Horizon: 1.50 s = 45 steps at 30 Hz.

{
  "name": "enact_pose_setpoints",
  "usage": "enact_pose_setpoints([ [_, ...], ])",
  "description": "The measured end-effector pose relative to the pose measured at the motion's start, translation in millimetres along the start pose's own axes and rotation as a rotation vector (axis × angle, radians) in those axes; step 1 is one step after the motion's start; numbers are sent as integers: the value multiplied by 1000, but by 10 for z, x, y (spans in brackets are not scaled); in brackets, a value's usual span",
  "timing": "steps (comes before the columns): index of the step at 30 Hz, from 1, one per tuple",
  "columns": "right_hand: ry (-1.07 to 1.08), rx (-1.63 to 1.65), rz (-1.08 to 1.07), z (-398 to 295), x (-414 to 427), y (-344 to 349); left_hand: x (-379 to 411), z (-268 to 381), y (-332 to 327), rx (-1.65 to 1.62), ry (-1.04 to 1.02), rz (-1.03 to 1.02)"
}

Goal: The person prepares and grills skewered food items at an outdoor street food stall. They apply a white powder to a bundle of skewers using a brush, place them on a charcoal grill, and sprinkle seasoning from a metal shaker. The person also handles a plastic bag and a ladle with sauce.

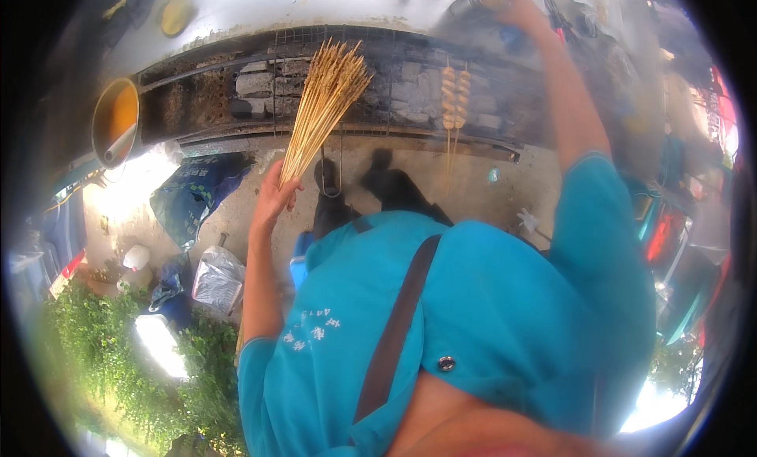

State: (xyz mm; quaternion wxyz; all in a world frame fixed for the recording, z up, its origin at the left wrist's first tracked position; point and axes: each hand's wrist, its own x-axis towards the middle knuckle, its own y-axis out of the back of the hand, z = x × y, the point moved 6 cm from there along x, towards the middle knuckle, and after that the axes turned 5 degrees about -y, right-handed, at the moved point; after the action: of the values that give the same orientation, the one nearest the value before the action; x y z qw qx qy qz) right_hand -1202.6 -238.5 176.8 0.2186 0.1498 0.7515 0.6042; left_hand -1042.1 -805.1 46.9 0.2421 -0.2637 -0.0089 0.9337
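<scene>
My left hand (277, 194) grips a thick bundle of thin skewers (322, 114) by the bare ends of the sticks. Small browned food pieces cover their far ends, tilted up and to the right over a long charcoal grill (201, 102). At the upper right, my right hand (523, 16) is stretched past the grill and closed around a cylindrical metal container (470, 1), partly cut off by haze and the picture's rim. Between the hands, two skewers of spiral-cut food (455, 99) lie across the grill, sticks pointing toward me.
Grey charcoal blocks (254, 84) fill the grill's middle under a wire grate. A pot of orange liquid (121, 117) with a handled tool stands at the left end. Smoke blurs the right side. A blue printed bag (195, 191) and a silvery bag (219, 279) are lower left.
</scene>
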Motion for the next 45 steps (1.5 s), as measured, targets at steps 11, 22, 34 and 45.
enact_pose_setpoints([
  [11, 38, 1992, -414, -1110, -1938, 65, 75, 62, 35, 527, -187, 85],
  [22, 376, 1525, -38, -1940, -2110, -79, 15, 242, -112, 653, -284, 16],
  [34, 249, 1038, 9, -2086, -2139, 104, -5, 82, -235, -50, -10, -296],
  [45, 300, 15, 56, -1725, -645, -363, -94, 62, -288, -166, 84, -221],
])
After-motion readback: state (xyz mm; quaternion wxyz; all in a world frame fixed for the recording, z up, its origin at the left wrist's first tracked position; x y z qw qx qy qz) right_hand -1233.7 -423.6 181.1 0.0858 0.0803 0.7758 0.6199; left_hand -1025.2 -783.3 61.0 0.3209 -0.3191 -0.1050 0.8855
